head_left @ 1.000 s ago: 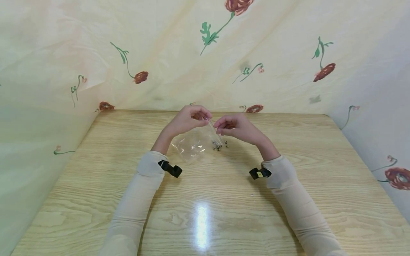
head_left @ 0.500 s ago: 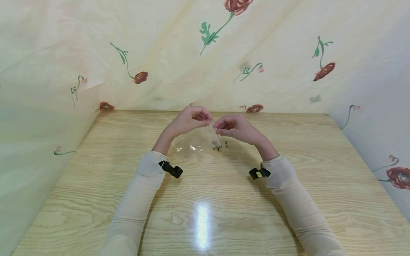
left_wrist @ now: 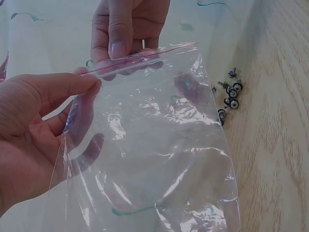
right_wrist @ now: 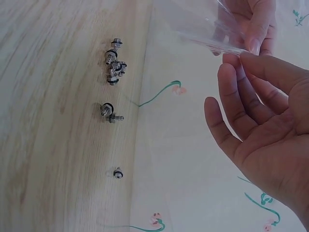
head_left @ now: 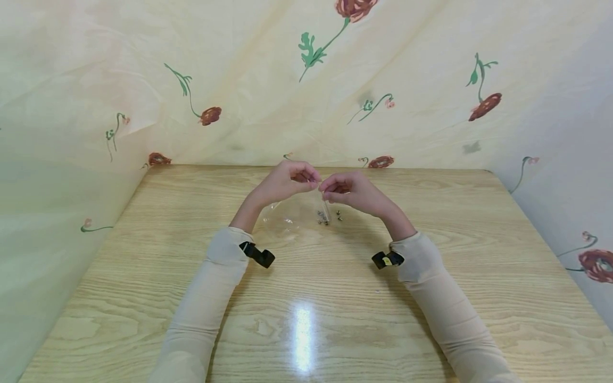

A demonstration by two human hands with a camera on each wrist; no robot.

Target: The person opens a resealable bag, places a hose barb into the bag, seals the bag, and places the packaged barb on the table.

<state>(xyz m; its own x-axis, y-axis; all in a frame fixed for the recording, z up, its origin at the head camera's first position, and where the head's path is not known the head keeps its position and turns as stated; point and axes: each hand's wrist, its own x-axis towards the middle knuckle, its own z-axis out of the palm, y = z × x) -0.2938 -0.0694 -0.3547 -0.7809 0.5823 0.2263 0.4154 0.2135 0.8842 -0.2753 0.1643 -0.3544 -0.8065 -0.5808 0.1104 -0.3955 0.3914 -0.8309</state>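
Note:
A clear plastic zip bag (left_wrist: 149, 145) with a reddish line along its top edge hangs between the two hands. At one upper corner, the left hand (head_left: 284, 183) pinches it between thumb and finger. The right hand (head_left: 356, 194) pinches the top edge close beside, fingertips near the left hand's. In the right wrist view the bag's edge (right_wrist: 231, 48) runs into the right thumb and fingertip. Below the hands, several small metal fittings (right_wrist: 115, 67) with dark rings lie on the table, partly behind the bag in the head view.
The wood-grain table (head_left: 306, 282) reaches back to a pale cloth (head_left: 268, 106) printed with red flowers, which also rises at both sides. Each wrist carries a black camera mount (head_left: 261, 256). A bright light reflection shows on the tabletop near the front.
The left hand has moved slightly right along the bag's top edge, closer to the right hand. The bag has turned more edge-on in the head view. The right hand has barely moved.

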